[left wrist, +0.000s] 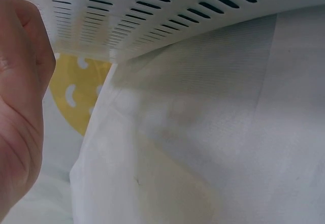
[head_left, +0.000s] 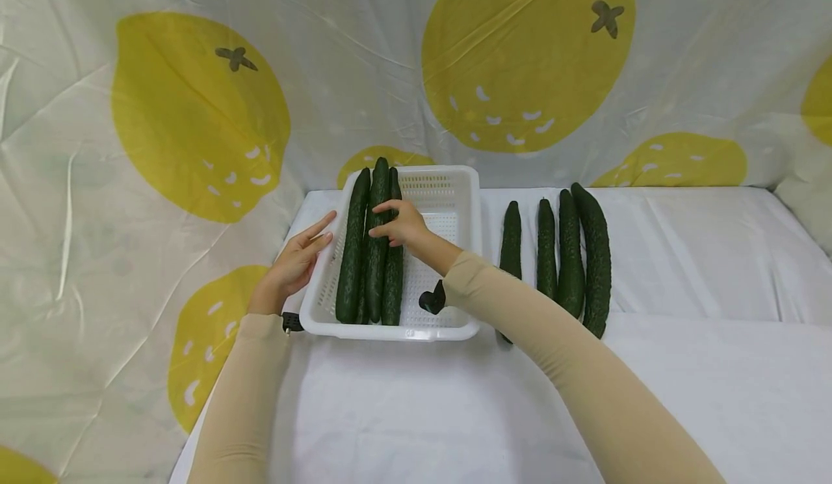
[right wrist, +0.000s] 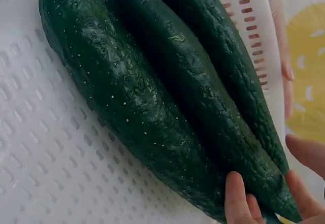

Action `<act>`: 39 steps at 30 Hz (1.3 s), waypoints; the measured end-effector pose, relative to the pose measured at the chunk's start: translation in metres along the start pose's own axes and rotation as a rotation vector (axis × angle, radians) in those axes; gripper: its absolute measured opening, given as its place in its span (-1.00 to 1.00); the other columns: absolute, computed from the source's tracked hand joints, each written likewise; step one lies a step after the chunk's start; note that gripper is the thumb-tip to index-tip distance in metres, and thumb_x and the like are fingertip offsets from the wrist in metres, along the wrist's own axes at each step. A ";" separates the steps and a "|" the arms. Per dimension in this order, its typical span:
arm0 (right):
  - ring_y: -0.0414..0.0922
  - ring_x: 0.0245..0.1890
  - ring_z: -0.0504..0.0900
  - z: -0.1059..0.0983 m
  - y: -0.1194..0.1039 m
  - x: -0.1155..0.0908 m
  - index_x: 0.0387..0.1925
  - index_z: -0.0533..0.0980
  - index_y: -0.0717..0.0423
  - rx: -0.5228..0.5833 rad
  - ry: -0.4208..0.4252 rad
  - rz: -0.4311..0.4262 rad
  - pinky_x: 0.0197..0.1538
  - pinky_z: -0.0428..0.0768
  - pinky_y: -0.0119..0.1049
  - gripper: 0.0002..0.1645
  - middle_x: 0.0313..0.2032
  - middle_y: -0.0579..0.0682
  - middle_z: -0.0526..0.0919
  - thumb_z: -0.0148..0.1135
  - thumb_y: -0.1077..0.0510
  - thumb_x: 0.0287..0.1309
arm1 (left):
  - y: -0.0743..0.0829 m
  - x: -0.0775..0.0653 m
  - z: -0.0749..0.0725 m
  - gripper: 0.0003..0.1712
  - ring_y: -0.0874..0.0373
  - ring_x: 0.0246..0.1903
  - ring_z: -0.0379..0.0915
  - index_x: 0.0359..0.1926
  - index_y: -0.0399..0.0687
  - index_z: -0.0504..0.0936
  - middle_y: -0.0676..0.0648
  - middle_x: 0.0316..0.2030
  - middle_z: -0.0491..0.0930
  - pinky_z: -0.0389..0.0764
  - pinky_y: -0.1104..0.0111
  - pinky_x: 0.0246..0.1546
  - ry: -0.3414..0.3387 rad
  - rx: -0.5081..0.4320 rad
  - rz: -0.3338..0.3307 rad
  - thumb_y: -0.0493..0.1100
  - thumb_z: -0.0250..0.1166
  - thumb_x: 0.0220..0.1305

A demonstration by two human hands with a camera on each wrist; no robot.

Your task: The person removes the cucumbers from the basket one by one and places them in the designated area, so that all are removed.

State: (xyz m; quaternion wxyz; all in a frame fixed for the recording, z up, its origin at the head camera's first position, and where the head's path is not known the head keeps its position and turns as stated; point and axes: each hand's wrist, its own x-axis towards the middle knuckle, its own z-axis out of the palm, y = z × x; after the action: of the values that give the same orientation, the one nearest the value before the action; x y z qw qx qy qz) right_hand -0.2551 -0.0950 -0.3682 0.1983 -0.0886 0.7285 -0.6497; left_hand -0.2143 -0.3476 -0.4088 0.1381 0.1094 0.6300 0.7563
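A white plastic basket [head_left: 406,332] holds several dark green cucumbers, lying lengthwise along its left side. My right hand [head_left: 403,224] is over them, with thumb and fingers spread apart above the middle cucumber [head_left: 377,267]. In the right wrist view, fingertips [right wrist: 235,193] lie right at that cucumber's far end, between it and the thick cucumber [right wrist: 117,92]. Outside the basket's left rim, my left hand [head_left: 295,260] has its fingers straight against the wall. The left wrist view shows part of this hand [left wrist: 20,97] beside the slotted basket wall [left wrist: 147,10].
Several more cucumbers lie on the white cloth right of the basket, among them a long curved cucumber [head_left: 594,260] and a shorter cucumber [head_left: 511,235] partly behind my right sleeve [head_left: 552,332]. A lemon-print curtain [head_left: 364,58] hangs behind and to the left of the table.
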 end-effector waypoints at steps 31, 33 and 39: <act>0.10 0.01 0.59 0.025 0.017 0.004 0.19 0.55 -0.04 -0.359 0.273 -0.182 -0.11 0.63 -0.11 -0.32 0.25 0.06 0.52 0.60 0.18 -0.02 | -0.002 -0.001 0.000 -0.37 0.15 -0.04 0.59 0.57 -0.01 0.06 -0.03 0.11 0.54 0.66 0.32 -0.11 0.036 0.018 0.001 -0.27 -0.06 0.59; 0.09 -0.02 0.60 0.025 0.017 0.004 0.19 0.54 -0.04 -0.384 0.276 -0.189 -0.14 0.62 -0.13 -0.30 0.24 0.05 0.53 0.61 0.15 -0.04 | -0.002 0.000 0.000 -0.37 0.15 -0.03 0.58 0.58 0.00 0.05 -0.04 0.12 0.53 0.66 0.32 -0.09 0.033 0.011 -0.002 -0.27 -0.06 0.59; -0.05 -0.46 0.54 0.025 0.019 0.004 0.18 0.53 -0.10 -0.446 0.294 -0.197 -0.48 0.45 -0.31 -0.22 0.11 0.06 0.61 0.67 0.15 -0.15 | -0.003 0.001 0.002 -0.37 0.14 -0.03 0.59 0.58 0.01 0.05 -0.04 0.11 0.53 0.66 0.30 -0.10 0.026 -0.003 -0.006 -0.28 -0.07 0.59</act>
State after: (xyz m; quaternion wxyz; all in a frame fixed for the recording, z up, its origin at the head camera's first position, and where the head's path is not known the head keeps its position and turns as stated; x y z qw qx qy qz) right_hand -0.2468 -0.1163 -0.3895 0.0020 -0.1052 0.8623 -0.4953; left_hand -0.2140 -0.3453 -0.4112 0.1325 0.0974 0.6311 0.7580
